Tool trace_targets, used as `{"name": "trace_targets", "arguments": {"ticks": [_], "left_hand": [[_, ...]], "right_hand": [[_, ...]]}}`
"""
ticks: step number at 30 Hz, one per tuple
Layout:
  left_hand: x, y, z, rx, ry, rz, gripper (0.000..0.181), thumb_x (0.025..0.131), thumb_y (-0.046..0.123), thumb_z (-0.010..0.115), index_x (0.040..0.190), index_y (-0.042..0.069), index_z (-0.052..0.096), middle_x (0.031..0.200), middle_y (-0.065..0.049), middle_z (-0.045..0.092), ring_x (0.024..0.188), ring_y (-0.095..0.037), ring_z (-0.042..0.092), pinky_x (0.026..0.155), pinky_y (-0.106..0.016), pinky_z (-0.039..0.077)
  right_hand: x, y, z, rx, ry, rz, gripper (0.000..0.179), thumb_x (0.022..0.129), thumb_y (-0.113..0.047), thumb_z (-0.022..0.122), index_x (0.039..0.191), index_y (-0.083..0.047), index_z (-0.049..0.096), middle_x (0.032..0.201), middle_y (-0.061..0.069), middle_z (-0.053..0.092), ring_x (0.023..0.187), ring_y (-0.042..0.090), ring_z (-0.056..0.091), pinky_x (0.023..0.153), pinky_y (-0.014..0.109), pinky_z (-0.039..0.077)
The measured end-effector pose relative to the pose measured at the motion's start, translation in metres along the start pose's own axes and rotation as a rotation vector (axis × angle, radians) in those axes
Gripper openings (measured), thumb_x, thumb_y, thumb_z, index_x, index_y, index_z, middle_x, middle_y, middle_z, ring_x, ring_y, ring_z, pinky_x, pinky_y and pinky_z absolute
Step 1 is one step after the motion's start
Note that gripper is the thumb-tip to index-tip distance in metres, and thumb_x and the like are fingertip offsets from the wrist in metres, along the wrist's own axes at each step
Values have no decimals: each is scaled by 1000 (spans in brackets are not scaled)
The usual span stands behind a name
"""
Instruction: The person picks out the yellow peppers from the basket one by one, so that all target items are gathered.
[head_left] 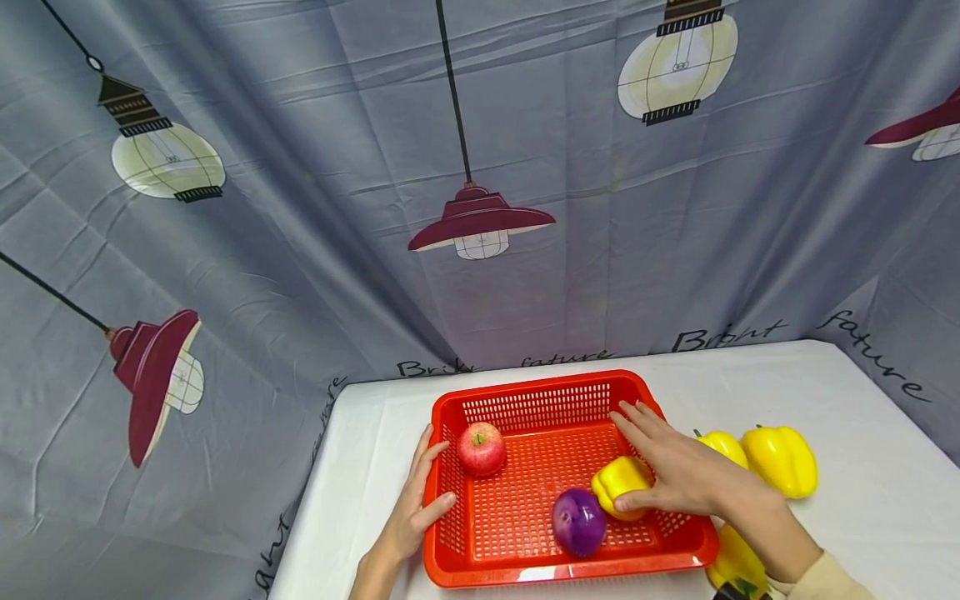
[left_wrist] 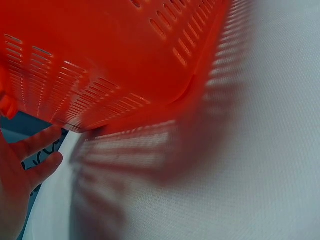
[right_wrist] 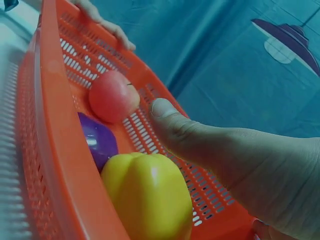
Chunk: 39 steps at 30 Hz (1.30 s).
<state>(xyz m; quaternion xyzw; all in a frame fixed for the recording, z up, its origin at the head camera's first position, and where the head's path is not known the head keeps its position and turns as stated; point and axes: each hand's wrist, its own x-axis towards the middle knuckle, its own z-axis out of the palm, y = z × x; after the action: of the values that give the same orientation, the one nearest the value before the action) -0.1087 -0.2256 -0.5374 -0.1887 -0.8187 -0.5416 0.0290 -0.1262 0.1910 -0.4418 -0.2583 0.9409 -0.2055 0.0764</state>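
Note:
A red plastic basket (head_left: 525, 575) with slotted walls stands on the table. My left hand (head_left: 412, 504) rests at its left rim, with fingers spread and thumb over the edge. Inside, a red apple (head_left: 482, 449) sits at the back left. A shiny purple round fruit or vegetable (head_left: 579, 522) lies near the front wall, beside a yellow bell pepper (head_left: 621, 485). Over the basket's right side is my right hand (head_left: 667, 467), fingers stretched out and thumb overlapping the pepper in the head view. In the right wrist view, the thumb (right_wrist: 175, 122) stands apart from that pepper (right_wrist: 150, 195).
Outside the basket's right wall lie more yellow bell peppers: one (head_left: 782, 461) at the back, another (head_left: 723, 448) next to it, and a third (head_left: 735, 567) partly under my right forearm. A white cloth (head_left: 360, 450) covers the table. Behind hangs a grey curtain (head_left: 315, 275) printed with lamps.

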Motion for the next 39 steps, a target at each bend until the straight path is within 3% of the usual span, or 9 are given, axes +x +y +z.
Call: {"name": "trace_targets", "arguments": {"ticks": [9,14,20,25,30,39], "left_hand": [[0,0,0,-11,4,-2,65,90,20,58,152,13,40,169,-3,2,150,-34,14,109,-44,35],[-1,1,0,-29,-5,-14,66,90,20,58,153,13,39,169,1,2,150,-30,15,110,-43,34],[-1,0,0,-8,-1,6,65,90,19,58,152,13,39,169,-2,2,150,-33,15,110,-48,32],[-1,0,0,-10,6,0,65,90,19,58,152,14,40,169,-3,2,149,-34,16,109,-46,35],[-1,1,0,-12,4,-8,65,90,19,58,152,14,40,169,0,2,150,-29,14,110,-44,34],[-1,-1,0,-3,-3,4,65,90,20,58,152,13,39,169,-2,1,150,-34,13,110,-45,33]], "right_hand": [[8,-11,7,59,-63,-11,115,74,-75,70,160,-11,29,165,19,21,149,43,19,105,66,34],[12,-11,8,80,-81,-18,115,75,-73,71,160,-9,27,164,22,21,147,46,21,105,68,34],[15,-9,9,100,-81,-23,117,75,-73,71,160,-6,25,162,25,22,146,48,22,107,68,30],[17,-7,11,107,-80,-26,120,74,-73,72,159,-2,25,161,28,22,145,50,22,108,67,29],[20,-8,13,123,-96,-3,124,70,-71,77,158,-1,25,160,29,22,144,52,23,108,69,28],[24,-13,13,135,-171,88,137,55,-66,88,157,0,26,159,30,26,143,52,27,109,68,27]]}}
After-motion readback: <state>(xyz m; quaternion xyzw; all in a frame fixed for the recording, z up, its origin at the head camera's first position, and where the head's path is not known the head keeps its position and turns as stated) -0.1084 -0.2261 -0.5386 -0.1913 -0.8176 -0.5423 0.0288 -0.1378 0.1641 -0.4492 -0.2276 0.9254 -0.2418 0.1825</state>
